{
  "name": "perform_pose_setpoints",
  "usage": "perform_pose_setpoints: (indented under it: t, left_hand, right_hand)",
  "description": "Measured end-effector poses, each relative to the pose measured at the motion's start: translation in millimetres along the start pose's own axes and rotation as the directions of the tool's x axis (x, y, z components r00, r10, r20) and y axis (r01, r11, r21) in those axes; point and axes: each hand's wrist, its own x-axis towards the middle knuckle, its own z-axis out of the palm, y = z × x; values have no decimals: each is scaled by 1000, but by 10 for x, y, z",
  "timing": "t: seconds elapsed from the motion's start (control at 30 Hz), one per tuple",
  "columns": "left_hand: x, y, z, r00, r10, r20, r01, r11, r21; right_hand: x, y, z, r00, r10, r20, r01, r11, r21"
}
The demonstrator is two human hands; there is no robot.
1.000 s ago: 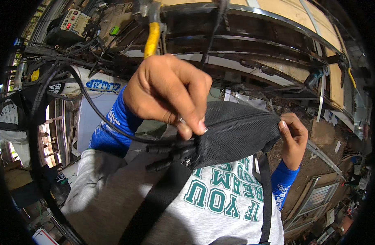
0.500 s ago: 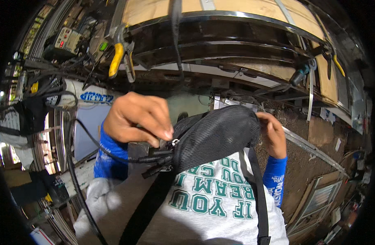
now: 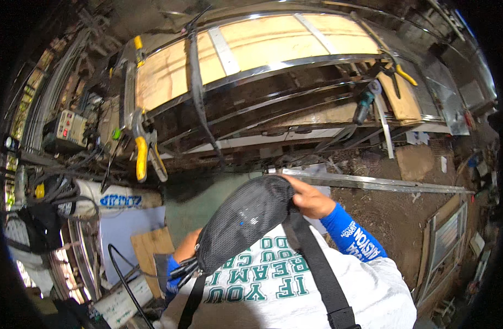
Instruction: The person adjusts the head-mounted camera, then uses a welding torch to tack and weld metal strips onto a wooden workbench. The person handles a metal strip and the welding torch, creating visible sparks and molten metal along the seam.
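A black mesh waist bag (image 3: 246,225) lies tilted across my chest, its zipped end low on the left and its rounded end higher on the right. My right hand (image 3: 313,200) grips the rounded end, fingers curled round its edge. Behind the zipped end is my left hand (image 3: 186,247); the bag hides its fingers. Dark cables (image 3: 186,268) come out by the zip. A wide black strap (image 3: 317,268) runs down from the bag over my grey shirt (image 3: 366,290).
Ahead stands a metal frame with wooden panels (image 3: 257,41). Yellow-handled clamps (image 3: 141,156) hang at its left corner, with a teal grinder (image 3: 365,104) on the right. A control box (image 3: 67,129), white cylinder (image 3: 117,197) and long metal bar (image 3: 372,182) lie around.
My left hand has left the zip and gone down behind the bag. The bag has shifted left and lower, my right hand moving with it. The view has tilted to show more bench.
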Motion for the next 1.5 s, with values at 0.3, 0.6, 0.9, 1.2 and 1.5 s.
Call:
perform_pose_setpoints:
  t: [0.3, 0.6, 0.9, 1.2, 1.5]
  left_hand:
    - [-220, -147, -251, 987, 10, 161, 38, 956, -290]
    - [322, 250, -699, 882, 420, 212, -210, 755, -621]
    - [859, 1489, -713, 747, 664, -44, -549, 578, -603]
    - [1549, 2746, -342, 886, 460, 59, -457, 888, -50]
    - [3063, 3879, 616, 784, 367, 501, -616, 351, 705]
  right_hand:
    - [460, 285, 550, 957, 226, -184, -189, 962, 197]
    - [1136, 738, 840, 947, 242, -210, -105, 854, 509]
    - [1493, 652, 1100, 970, 203, -131, -125, 885, 449]
    - [1110, 202, 617, 997, 60, 49, -76, 857, 510]
    - [900, 422, 575, 981, -172, -95, 180, 597, 782]
